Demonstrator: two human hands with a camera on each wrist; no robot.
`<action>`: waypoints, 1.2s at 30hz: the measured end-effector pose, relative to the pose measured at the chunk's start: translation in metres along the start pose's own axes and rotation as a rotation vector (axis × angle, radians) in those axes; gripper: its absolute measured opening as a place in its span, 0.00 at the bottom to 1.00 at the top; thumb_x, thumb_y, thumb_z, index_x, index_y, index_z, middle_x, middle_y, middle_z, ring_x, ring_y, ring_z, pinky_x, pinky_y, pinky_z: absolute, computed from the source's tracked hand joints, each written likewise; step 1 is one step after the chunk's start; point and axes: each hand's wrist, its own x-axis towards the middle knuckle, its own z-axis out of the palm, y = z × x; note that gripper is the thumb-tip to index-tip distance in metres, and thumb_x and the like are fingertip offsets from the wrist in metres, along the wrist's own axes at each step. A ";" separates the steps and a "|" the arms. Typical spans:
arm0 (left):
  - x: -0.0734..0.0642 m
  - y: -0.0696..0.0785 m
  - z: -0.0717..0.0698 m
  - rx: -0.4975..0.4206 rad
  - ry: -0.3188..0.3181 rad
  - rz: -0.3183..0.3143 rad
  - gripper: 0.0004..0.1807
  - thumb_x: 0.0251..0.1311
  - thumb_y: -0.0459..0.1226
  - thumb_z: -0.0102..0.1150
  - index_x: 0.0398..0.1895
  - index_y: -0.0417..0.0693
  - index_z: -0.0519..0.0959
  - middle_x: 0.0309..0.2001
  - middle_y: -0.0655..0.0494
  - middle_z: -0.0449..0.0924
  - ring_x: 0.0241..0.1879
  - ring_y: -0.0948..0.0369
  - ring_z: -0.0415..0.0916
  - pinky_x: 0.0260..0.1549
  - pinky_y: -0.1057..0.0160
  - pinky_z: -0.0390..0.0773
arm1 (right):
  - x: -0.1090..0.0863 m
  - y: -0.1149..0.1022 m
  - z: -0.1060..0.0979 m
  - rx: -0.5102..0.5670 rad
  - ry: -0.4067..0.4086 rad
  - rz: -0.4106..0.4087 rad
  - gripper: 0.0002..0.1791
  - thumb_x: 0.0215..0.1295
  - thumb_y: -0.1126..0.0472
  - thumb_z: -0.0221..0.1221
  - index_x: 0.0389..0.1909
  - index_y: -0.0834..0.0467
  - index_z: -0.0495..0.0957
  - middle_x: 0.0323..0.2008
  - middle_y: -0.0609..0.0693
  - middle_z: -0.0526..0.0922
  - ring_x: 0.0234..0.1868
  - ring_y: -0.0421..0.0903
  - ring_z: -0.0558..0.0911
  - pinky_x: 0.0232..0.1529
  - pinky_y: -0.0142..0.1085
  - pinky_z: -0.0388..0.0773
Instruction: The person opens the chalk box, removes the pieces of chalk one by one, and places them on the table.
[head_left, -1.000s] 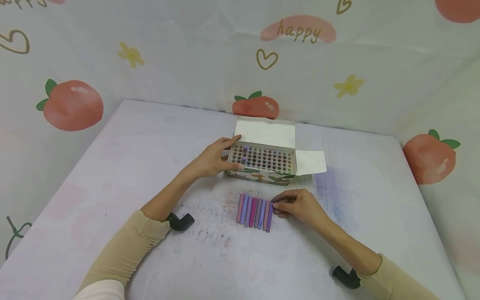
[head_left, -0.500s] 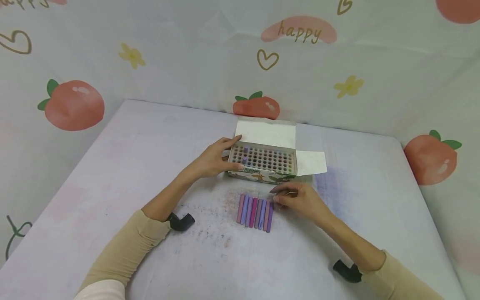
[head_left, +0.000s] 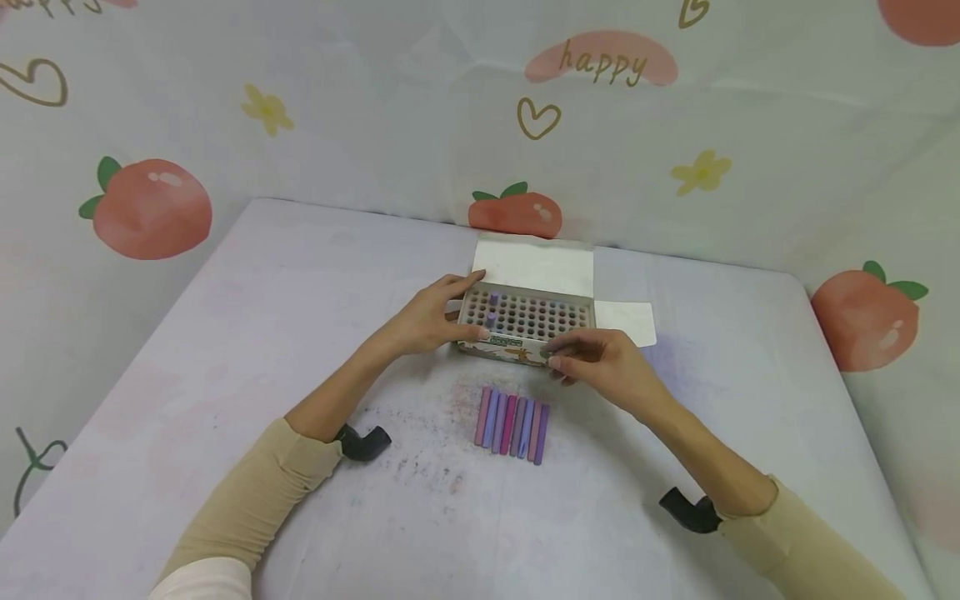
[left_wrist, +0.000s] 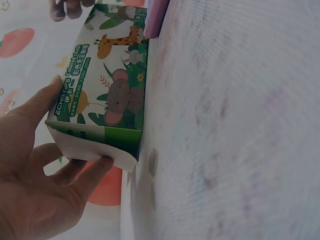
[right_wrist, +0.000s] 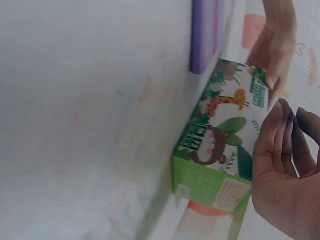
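Note:
A box of coloured chalk (head_left: 502,348) stands with its lid raised, showing a holed tray (head_left: 536,312). Two purple chalk sticks (head_left: 491,320) stand in holes near its left end. My left hand (head_left: 423,321) holds that end, its thumb on the front top edge and other fingers around the side; the left wrist view shows fingertips against the side flap (left_wrist: 95,147). My right hand (head_left: 611,367) hovers by the box's front right, fingers extended with nothing visible between them. In front of the box lies a row of several pink, purple and blue chalk sticks (head_left: 508,423).
The open lid (head_left: 532,264) leans at the back and a white side flap (head_left: 628,321) sticks out right. Chalk smudges mark the white tabletop (head_left: 405,517). Black curved pieces (head_left: 365,443) sit at both wrists. A patterned cloth backdrop (head_left: 375,108) rises behind.
My right hand has left the right end of the chalk row and moved up toward the box's front right. The left hand stays on the box; the chalk row has not moved.

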 end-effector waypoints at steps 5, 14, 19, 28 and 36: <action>0.000 0.000 0.001 -0.034 0.006 0.000 0.48 0.57 0.43 0.72 0.79 0.58 0.56 0.72 0.47 0.58 0.72 0.49 0.58 0.63 0.59 0.74 | 0.007 -0.006 -0.001 -0.056 0.031 -0.016 0.13 0.65 0.63 0.65 0.48 0.64 0.83 0.40 0.60 0.85 0.38 0.52 0.85 0.40 0.46 0.87; 0.000 0.001 0.001 -0.030 0.021 -0.016 0.48 0.56 0.43 0.73 0.78 0.58 0.57 0.72 0.49 0.60 0.70 0.50 0.61 0.62 0.59 0.75 | 0.026 -0.016 0.003 -0.053 0.036 -0.069 0.14 0.66 0.63 0.66 0.49 0.65 0.83 0.39 0.57 0.86 0.40 0.53 0.87 0.41 0.45 0.87; 0.000 0.001 0.000 -0.028 0.024 -0.016 0.48 0.56 0.43 0.74 0.78 0.59 0.57 0.72 0.50 0.60 0.70 0.50 0.61 0.61 0.59 0.76 | 0.037 -0.021 0.003 -0.075 0.035 -0.072 0.13 0.66 0.62 0.65 0.49 0.63 0.83 0.38 0.56 0.87 0.40 0.53 0.86 0.41 0.43 0.87; 0.001 0.001 -0.002 0.010 0.022 -0.016 0.48 0.56 0.46 0.73 0.78 0.59 0.58 0.74 0.50 0.58 0.71 0.49 0.60 0.60 0.57 0.77 | 0.057 -0.022 0.004 -0.143 0.032 -0.110 0.12 0.66 0.60 0.65 0.49 0.59 0.85 0.41 0.51 0.86 0.40 0.47 0.84 0.36 0.32 0.81; 0.001 0.000 -0.001 0.009 0.028 -0.012 0.48 0.56 0.45 0.73 0.78 0.58 0.58 0.73 0.49 0.60 0.70 0.49 0.62 0.59 0.59 0.78 | 0.070 -0.019 0.011 -0.199 -0.031 -0.125 0.13 0.66 0.61 0.65 0.50 0.56 0.85 0.44 0.50 0.87 0.44 0.45 0.86 0.43 0.39 0.84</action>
